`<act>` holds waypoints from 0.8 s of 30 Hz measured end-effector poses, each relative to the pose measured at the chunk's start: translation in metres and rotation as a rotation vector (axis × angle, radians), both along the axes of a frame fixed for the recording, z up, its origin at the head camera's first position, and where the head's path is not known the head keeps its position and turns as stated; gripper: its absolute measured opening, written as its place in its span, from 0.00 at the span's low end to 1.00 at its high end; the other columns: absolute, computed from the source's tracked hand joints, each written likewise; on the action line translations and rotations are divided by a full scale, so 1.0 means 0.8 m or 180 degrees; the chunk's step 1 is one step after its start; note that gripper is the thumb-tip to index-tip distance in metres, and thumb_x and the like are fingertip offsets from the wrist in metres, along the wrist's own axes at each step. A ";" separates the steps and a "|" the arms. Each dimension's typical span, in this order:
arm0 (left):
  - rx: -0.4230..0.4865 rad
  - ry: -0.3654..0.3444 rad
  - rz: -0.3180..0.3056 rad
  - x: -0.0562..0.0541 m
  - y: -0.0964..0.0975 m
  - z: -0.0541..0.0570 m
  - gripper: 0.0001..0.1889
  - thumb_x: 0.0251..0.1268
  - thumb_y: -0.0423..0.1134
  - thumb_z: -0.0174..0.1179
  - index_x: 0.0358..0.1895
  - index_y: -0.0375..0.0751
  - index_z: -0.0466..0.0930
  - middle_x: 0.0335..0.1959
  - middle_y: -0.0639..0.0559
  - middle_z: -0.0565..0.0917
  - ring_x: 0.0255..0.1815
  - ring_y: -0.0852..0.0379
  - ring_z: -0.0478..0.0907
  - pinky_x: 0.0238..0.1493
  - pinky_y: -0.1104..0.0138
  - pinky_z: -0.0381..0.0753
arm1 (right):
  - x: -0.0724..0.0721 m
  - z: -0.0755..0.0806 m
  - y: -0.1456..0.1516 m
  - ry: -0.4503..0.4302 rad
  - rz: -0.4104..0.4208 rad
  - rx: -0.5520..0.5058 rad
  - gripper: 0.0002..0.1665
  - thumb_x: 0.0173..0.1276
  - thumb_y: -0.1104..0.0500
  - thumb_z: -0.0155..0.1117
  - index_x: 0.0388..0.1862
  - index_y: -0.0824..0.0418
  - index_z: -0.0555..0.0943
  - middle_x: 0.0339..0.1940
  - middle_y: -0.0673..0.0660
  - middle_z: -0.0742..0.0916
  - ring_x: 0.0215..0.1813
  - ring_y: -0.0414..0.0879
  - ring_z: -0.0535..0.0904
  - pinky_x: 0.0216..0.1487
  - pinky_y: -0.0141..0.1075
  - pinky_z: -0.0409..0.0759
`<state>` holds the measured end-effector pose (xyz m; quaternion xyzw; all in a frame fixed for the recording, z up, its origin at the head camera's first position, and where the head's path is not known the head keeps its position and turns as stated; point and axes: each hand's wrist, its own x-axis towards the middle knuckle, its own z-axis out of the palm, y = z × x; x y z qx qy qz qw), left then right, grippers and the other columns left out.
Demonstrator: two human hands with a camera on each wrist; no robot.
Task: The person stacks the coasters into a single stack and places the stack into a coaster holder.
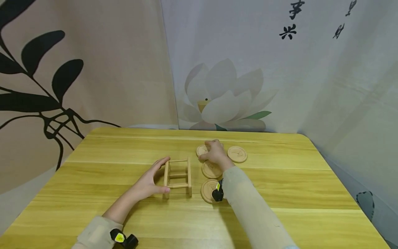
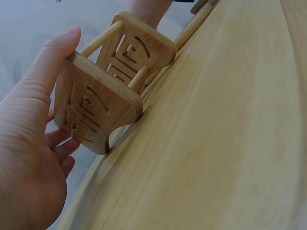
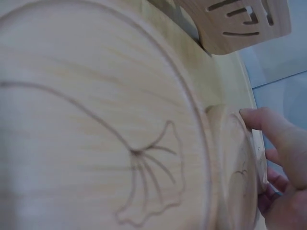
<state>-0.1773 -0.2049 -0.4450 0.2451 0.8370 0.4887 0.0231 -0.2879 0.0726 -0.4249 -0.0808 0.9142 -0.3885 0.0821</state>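
Observation:
A small wooden coaster rack (image 1: pixel 178 185), two fretwork end panels joined by round rods, stands on the table. My left hand (image 1: pixel 146 184) grips its left panel, the thumb at the near end and the fingers at the far end. In the left wrist view the thumb lies at the panel's top corner (image 2: pixel 76 60). To the right of the rack, my right hand (image 1: pixel 216 154) pinches the rim of a round wooden coaster (image 1: pixel 201 150) in the back row, partly hidden by the fingers. A coaster with an engraved ginkgo leaf (image 3: pixel 96 120) fills much of the right wrist view.
More round coasters lie nearby: one at the back right (image 1: pixel 237 154), one under the right wrist (image 1: pixel 211 170) and one closer to me (image 1: pixel 207 191), partly covered by the wrist camera. The wooden table (image 1: pixel 280 193) ends at a printed curtain (image 1: pixel 143 69).

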 end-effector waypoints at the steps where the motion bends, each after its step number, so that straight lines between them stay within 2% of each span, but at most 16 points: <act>1: 0.0006 -0.0001 -0.0005 0.000 0.000 0.000 0.54 0.45 0.39 0.76 0.76 0.62 0.50 0.76 0.45 0.50 0.73 0.35 0.46 0.60 0.29 0.49 | 0.000 0.000 0.000 0.0003 0.0001 -0.0008 0.45 0.55 0.54 0.76 0.70 0.59 0.68 0.65 0.61 0.67 0.65 0.59 0.59 0.59 0.51 0.67; 13: 0.0040 0.0006 -0.0009 0.000 0.000 0.001 0.54 0.45 0.38 0.76 0.76 0.61 0.50 0.76 0.45 0.51 0.73 0.36 0.46 0.60 0.30 0.48 | -0.007 -0.002 0.000 0.0171 -0.0028 0.0022 0.44 0.54 0.53 0.77 0.68 0.63 0.70 0.64 0.64 0.69 0.64 0.60 0.60 0.60 0.50 0.68; 18: 0.0026 0.0020 0.0011 0.000 0.000 0.000 0.54 0.45 0.38 0.76 0.76 0.58 0.50 0.76 0.44 0.51 0.73 0.35 0.47 0.60 0.30 0.49 | -0.006 0.005 0.000 0.0225 -0.0014 -0.0005 0.45 0.52 0.53 0.77 0.68 0.64 0.70 0.68 0.66 0.66 0.67 0.61 0.57 0.63 0.51 0.66; 24: 0.0004 0.0048 -0.0018 0.000 0.000 0.001 0.55 0.46 0.40 0.76 0.76 0.57 0.50 0.76 0.43 0.51 0.72 0.34 0.47 0.59 0.29 0.50 | -0.005 0.019 0.004 0.0217 -0.0060 0.0012 0.44 0.53 0.54 0.77 0.68 0.65 0.70 0.65 0.66 0.67 0.64 0.61 0.58 0.62 0.51 0.66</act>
